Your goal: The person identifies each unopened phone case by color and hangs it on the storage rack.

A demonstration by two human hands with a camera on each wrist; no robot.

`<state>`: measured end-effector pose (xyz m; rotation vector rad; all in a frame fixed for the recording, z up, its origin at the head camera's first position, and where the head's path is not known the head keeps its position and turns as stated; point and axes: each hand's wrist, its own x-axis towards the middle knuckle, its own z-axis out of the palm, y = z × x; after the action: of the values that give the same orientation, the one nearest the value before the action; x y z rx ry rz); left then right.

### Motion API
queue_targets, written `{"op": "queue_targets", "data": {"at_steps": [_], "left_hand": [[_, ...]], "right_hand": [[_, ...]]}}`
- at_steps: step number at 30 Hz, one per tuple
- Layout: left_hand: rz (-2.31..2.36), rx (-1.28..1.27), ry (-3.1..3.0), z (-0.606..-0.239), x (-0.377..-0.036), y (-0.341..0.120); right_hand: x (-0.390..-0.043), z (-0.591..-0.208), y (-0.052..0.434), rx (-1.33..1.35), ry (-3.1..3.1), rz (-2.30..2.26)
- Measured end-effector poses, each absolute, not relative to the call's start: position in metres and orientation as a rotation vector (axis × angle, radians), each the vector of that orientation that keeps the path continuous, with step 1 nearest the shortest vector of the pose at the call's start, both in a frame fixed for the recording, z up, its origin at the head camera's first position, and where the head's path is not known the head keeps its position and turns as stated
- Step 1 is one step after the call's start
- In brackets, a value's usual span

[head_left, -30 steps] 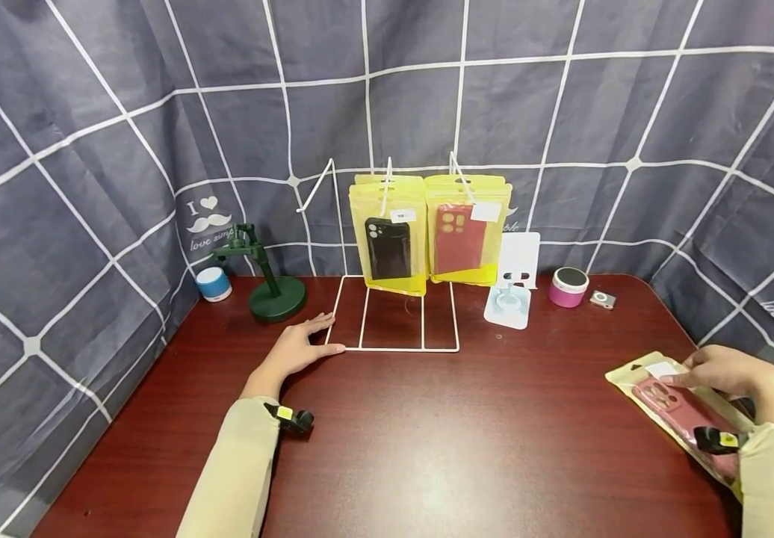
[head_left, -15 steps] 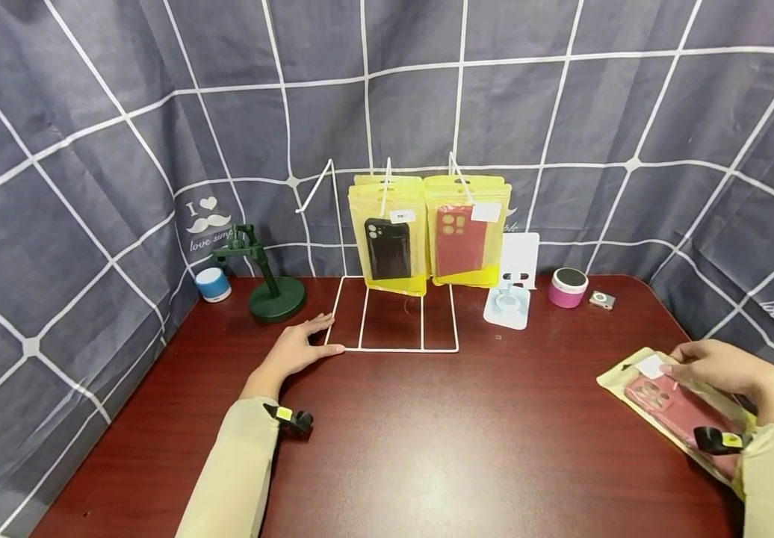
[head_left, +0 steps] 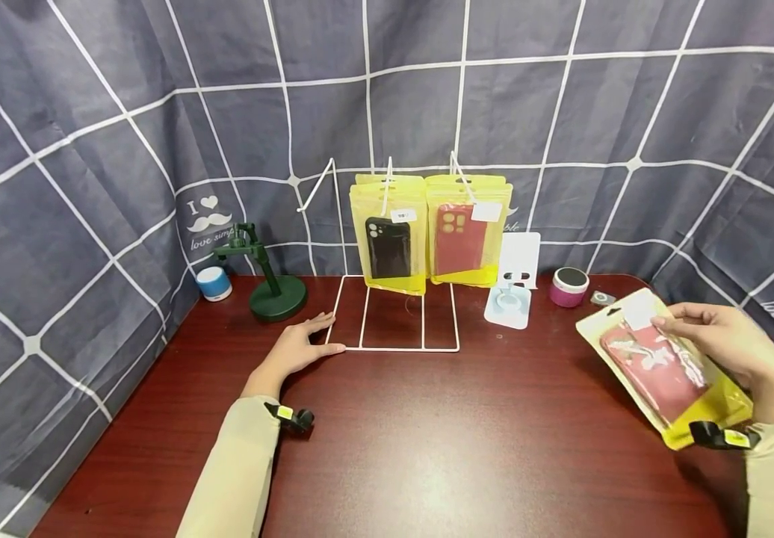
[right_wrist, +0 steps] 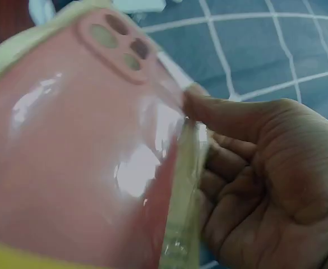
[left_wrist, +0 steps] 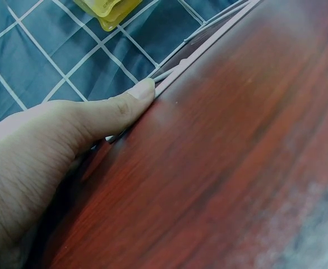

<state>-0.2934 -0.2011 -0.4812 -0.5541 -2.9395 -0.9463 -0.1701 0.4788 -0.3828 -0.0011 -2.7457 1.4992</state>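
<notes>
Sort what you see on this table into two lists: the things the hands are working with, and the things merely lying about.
In use:
right hand, holding the packaged red phone case
left hand, resting on the white wire rack
hung case packets

Lying about:
green stand
blue speaker
pink speaker
white phone holder

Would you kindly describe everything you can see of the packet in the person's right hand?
The packet is a glossy plastic pouch, clear-fronted with yellow edging and a white label near its top. Inside lies a red-pink phone case with camera cut-outs. It is lifted off the table and tilted, its front towards the head camera. The right hand pinches its right edge, thumb on the front, fingers behind.
</notes>
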Motion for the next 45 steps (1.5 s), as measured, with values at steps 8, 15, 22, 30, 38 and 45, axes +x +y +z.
{"op": "queue_targets", "data": {"at_steps": [8, 15, 22, 30, 38, 45], "left_hand": [[-0.96, -0.552, -2.944, -0.48, -0.292, -0.2], [-0.975, -0.55, -2.94, -0.48, -0.293, -0.202], [-0.979, -0.547, -2.934, -0.481, -0.294, -0.203], [-0.986, -0.554, -2.944, -0.479, -0.294, -0.203], [-0.995, -0.544, -2.934, -0.48, -0.294, -0.204], [-1.017, -0.541, -2.933, -0.481, -0.293, -0.202]], "right_hand": [[-0.164, -0.35, 0.433, -0.055, -2.462, 1.763], [-0.157, -0.319, 0.379, 0.092, -2.052, 2.018], [-0.168, -0.29, 0.323, 0.308, -1.907, 1.924], [-0.19, -0.269, 0.269, 0.406, -1.731, 1.956], [-0.215, -0.273, 0.238, 0.4, -1.676, 1.978], [-0.222, -0.277, 0.236, 0.341, -1.678, 1.974]]}}
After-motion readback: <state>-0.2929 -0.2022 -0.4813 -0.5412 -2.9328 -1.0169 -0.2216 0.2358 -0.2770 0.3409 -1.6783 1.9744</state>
